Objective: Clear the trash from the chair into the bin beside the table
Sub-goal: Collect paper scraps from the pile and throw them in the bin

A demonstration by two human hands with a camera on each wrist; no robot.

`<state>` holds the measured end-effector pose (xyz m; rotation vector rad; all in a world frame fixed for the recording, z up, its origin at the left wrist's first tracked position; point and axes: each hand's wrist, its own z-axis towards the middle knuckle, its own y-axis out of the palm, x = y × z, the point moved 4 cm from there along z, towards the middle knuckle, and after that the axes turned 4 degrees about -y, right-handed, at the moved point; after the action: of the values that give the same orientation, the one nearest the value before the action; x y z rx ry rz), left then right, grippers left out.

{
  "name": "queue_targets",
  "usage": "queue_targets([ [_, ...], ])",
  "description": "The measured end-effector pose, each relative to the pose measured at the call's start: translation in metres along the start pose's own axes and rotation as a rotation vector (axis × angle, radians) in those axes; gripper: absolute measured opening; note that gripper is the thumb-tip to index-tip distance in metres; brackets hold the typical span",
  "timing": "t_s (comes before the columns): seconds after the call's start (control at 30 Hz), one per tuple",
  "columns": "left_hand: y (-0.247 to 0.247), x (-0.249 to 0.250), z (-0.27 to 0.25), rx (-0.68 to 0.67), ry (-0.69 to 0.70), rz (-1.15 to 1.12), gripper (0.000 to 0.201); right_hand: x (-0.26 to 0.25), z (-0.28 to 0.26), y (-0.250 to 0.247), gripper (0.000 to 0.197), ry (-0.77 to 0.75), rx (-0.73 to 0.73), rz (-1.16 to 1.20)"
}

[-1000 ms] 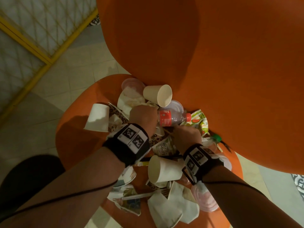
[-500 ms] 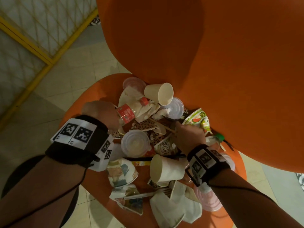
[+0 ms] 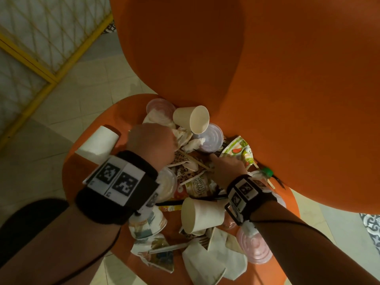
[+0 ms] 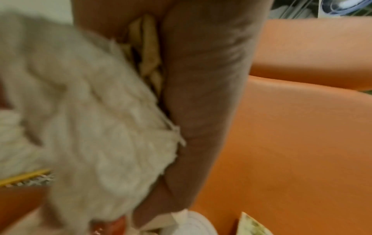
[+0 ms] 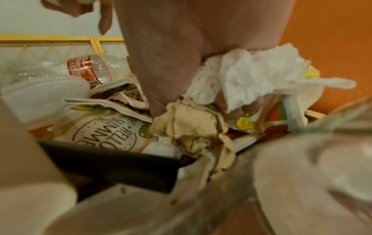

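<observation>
The orange chair seat (image 3: 82, 171) holds a heap of trash: paper cups (image 3: 191, 118), clear plastic lids (image 3: 211, 138), a printed paper plate (image 3: 238, 151), wooden sticks and crumpled napkins. My left hand (image 3: 152, 145) is over the far side of the heap. Its fingers (image 4: 201, 95) curl round crumpled white paper (image 4: 90, 127). My right hand (image 3: 226, 167) digs into the middle and grips a wad of white and beige napkins (image 5: 241, 82). A clear bottle with a red label (image 5: 94, 70) lies in the pile and is hidden in the head view.
The tall orange chair back (image 3: 267, 79) rises right behind the heap. A yellow-framed mesh fence (image 3: 41, 64) stands on the tiled floor at the left. A dark rounded shape (image 3: 30, 219) sits low at the left under my forearm. A green-capped item (image 3: 267, 171) lies by my right wrist.
My left hand carried the red-labelled bottle off to the left, then came back over the pile's far side without it showing. The right hand stayed in the middle of the heap.
</observation>
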<state>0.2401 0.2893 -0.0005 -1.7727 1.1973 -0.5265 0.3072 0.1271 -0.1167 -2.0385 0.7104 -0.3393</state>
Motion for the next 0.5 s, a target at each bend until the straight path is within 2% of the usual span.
queue_targets([
  [0.1, -0.007, 0.040, 0.015, 0.103, 0.110, -0.158, 0.013, -0.001, -0.002, -0.002, 0.032, -0.014, 0.037, 0.007],
  [0.23, 0.005, 0.082, 0.045, 0.031, 0.246, -0.244, 0.041, 0.001, -0.006, -0.005, 0.025, -0.031, 0.022, 0.066],
  [0.3, 0.010, 0.097, 0.059, 0.030, 0.324, -0.234, 0.048, 0.008, -0.011, -0.010, 0.027, -0.013, 0.011, 0.113],
  [0.4, 0.017, 0.111, 0.071, 0.007, 0.354, -0.150, 0.037, 0.017, -0.021, -0.019, 0.030, 0.010, -0.005, 0.219],
  [0.47, 0.022, 0.114, 0.073, -0.028, 0.326, -0.138, 0.025, 0.022, -0.031, -0.025, 0.035, 0.040, 0.007, 0.367],
  [0.5, 0.023, 0.114, 0.072, -0.037, 0.311, -0.139, 0.025, 0.023, -0.037, -0.029, 0.037, 0.050, 0.026, 0.434],
])
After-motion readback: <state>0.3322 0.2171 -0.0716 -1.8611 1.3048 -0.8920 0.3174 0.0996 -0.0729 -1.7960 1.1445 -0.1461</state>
